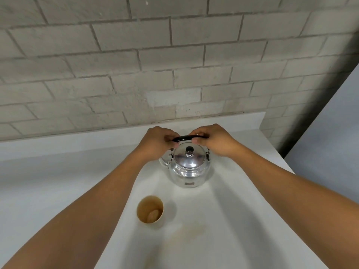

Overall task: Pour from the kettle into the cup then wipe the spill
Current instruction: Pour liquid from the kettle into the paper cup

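Counter (242, 220) right of cup (150, 209) open; kettle (188, 167) blocks behind.

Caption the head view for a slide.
Both hands, left hand and right hand, grip the kettle handle; cup waits nearby on the white counter.

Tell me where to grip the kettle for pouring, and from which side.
Grip the kettle by its black handle, from above. The handle stands upright, arching over the lid, and both the left hand and right hand already hold it. The spout points left, behind the left hand, so keeping the right hand at the handle's centre is probably best.
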Available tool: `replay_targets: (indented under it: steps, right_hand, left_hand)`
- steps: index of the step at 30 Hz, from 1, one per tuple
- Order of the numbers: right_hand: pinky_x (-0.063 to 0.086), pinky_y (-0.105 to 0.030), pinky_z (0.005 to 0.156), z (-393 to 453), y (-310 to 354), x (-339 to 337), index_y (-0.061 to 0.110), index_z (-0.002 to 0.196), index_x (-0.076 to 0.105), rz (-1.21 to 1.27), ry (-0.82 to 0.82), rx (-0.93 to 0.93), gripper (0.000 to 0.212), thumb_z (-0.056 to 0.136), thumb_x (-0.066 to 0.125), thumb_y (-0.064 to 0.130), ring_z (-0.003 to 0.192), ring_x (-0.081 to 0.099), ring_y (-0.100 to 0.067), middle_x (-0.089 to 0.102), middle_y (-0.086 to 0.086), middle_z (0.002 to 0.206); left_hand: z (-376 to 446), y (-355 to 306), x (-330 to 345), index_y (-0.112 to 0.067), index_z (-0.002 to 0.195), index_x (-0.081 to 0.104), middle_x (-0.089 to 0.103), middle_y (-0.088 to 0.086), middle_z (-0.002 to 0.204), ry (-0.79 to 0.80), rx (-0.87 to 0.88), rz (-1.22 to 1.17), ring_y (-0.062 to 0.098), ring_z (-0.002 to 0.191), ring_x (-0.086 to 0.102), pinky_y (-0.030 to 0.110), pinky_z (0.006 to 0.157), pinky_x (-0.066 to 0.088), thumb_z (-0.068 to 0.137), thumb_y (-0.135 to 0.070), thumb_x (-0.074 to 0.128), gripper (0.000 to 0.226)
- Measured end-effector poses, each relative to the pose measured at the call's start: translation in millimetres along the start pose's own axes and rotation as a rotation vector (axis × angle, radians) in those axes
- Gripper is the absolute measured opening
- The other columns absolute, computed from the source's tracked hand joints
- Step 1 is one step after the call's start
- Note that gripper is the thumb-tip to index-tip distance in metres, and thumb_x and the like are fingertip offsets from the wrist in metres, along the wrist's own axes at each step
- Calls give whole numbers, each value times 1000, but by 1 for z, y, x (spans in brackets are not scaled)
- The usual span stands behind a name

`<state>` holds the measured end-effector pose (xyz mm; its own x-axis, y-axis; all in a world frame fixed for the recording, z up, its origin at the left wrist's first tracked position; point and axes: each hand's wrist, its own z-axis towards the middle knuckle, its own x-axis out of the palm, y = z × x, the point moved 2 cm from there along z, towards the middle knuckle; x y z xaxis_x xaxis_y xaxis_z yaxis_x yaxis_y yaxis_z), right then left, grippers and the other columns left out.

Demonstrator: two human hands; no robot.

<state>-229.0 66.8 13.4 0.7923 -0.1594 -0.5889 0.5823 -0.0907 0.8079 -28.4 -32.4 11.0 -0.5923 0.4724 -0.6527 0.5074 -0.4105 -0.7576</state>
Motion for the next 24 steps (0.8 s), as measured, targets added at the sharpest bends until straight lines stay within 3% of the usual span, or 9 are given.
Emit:
replay_targets:
  steps: [4,7,9,13,16,20,24]
  right_hand:
    - [51,-25,77,-11,19,1,28,97,79,45,-88,-31,13,89,71,22,85,69,-12,78,5,90]
    - [52,-27,76,-21,34,-1,31,93,78,72,-130,-56,11,89,71,24,85,70,-16,78,3,86]
    - [52,-21,72,-29,43,-1,34,91,78,84,-144,-79,12,88,71,24,81,70,-10,77,8,84]
    - [44,-4,62,-49,52,-2,36,92,78,112,-157,-86,12,88,71,27,74,67,3,75,19,79]
    - [49,-6,65,-65,54,-3,39,90,79,146,-172,-88,14,88,73,26,79,70,-5,78,9,86]
    - [53,-11,64,-82,60,-2,38,90,80,151,-163,-108,16,88,74,23,79,70,-15,78,-1,89]
    - [56,-17,69,-94,63,-3,31,94,80,148,-136,-110,13,89,74,21,83,71,-22,78,-6,92]
  left_hand:
    - [-11,-12,-14,-27,100,84,84,-3,92,-8,48,-51,9,82,78,21,85,59,85,-7,84,25]
    - [-24,-20,-25,-36,101,81,82,-16,92,-15,76,-91,-1,84,77,4,76,52,86,-10,84,30]
    - [-37,-22,-29,-38,102,79,80,-26,91,-25,95,-104,-6,87,75,-1,73,48,85,-12,85,32]
    - [-64,-14,-38,-34,109,79,79,-18,106,-86,114,-182,-1,101,73,11,84,55,83,-19,88,32]
    - [-90,3,-46,-33,117,76,76,-14,118,-107,121,-252,3,110,71,22,99,54,80,-26,91,41]
    - [-129,32,-39,-31,135,64,68,-14,137,-41,47,-300,6,126,65,29,108,50,59,-46,96,83]
    - [-162,58,-15,-33,146,53,59,-16,147,72,-8,-289,5,138,55,36,118,44,53,-46,101,106]
